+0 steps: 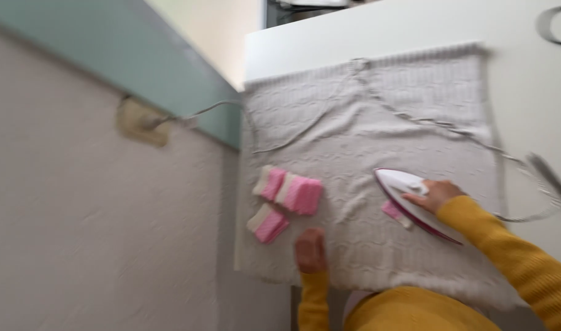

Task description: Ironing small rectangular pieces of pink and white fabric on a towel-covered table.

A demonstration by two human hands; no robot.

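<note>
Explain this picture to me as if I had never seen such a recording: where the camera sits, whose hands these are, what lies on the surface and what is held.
There is one picture, blurred by motion, taken by a camera worn on a person's head and looking down at their own two hands in yellow sleeves. A pale grey knitted cloth is spread over a white table. The right hand grips the top of a white iron with a dark red edge, which rests on a small pink piece of fabric. The iron's grey cord runs across the cloth. The left hand rests on the cloth, holding nothing. Beyond it lie folded pink and white fabric pieces.
</note>
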